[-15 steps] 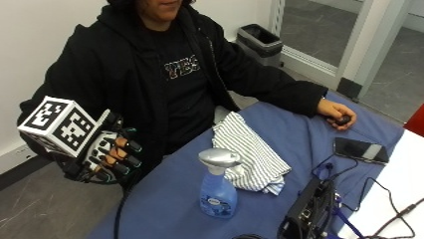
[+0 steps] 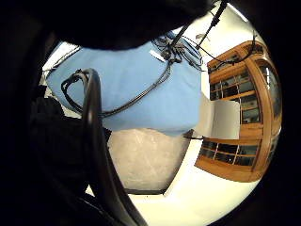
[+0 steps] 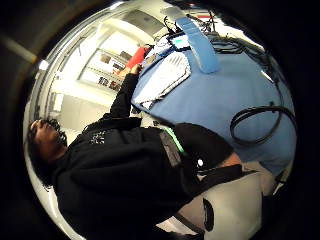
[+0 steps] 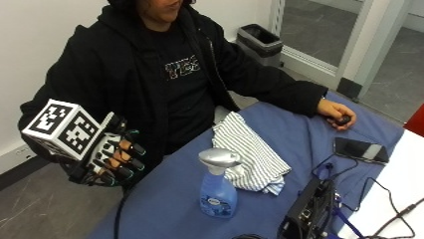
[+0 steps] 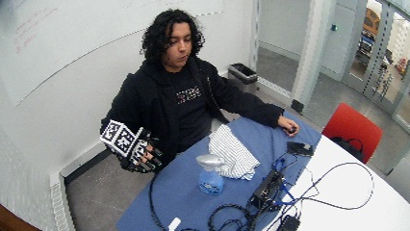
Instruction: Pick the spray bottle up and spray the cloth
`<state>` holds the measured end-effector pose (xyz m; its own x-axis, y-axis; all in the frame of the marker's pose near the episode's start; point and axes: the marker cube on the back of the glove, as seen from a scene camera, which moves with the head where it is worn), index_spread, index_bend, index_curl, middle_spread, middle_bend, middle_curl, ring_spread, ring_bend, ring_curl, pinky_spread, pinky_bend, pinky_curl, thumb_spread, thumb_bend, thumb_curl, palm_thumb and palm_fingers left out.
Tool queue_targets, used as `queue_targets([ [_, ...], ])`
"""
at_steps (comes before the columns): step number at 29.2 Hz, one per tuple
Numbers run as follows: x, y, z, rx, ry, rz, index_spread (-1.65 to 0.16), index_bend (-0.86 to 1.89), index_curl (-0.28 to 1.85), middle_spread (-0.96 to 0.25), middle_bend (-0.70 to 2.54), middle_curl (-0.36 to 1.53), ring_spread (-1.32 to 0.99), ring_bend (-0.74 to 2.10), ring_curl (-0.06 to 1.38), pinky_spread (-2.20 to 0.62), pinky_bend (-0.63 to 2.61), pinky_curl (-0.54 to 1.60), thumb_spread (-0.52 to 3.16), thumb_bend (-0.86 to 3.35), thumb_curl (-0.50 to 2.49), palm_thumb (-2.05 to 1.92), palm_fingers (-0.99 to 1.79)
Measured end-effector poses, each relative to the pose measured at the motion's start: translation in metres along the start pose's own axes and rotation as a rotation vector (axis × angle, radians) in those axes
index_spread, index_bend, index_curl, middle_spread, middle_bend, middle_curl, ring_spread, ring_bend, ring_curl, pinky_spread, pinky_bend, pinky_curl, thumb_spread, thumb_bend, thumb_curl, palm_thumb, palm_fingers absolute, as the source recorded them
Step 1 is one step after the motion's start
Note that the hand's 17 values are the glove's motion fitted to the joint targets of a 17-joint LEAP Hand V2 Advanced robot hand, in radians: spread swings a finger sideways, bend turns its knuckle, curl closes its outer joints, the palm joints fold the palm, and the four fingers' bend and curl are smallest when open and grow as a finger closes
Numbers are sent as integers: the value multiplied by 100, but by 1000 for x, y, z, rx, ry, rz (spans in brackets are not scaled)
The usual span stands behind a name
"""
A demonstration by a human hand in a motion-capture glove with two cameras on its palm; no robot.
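Observation:
A blue spray bottle (image 4: 217, 190) with a grey trigger head stands upright on the blue table (image 4: 159, 204). Beside it lies a crumpled striped cloth (image 4: 248, 154), just past the bottle toward the person. My gloved right hand (image 4: 116, 159) hangs in the air off the table's edge, well to the side of the bottle, its fingers loosely curled and holding nothing. The wide outside view shows the same: hand (image 5: 142, 156), bottle (image 5: 210, 175), cloth (image 5: 232, 151). In the thumb side palm view the bottle (image 3: 197, 42) and cloth (image 3: 165, 75) show far off on the table.
The person's bare hand (image 4: 336, 113) rests on the table's far end, holding a small dark object. A phone (image 4: 361, 149) lies near it. A black electronics box (image 4: 308, 209) with cables sits by the bottle. A red chair (image 5: 352, 130) and a bin (image 4: 262, 42) stand beyond.
The gloved hand stays off the table edge with only a slight shift. Bottle and cloth have not moved.

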<state>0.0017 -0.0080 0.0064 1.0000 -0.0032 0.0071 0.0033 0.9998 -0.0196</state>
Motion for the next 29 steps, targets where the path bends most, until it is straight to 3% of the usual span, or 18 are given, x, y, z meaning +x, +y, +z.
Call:
queue_targets([
  [16, 0, -76, 7, -19, -6, -104, -34, 15, 23, -1, 26, 26, -2, 33, 22, 24, 28, 25, 109, 8, 22, 49, 35],
  [29, 5, -134, 19, -9, -113, -100, -32, 14, 24, -1, 25, 29, -2, 34, 26, 24, 27, 29, 112, 2, 26, 53, 35],
])
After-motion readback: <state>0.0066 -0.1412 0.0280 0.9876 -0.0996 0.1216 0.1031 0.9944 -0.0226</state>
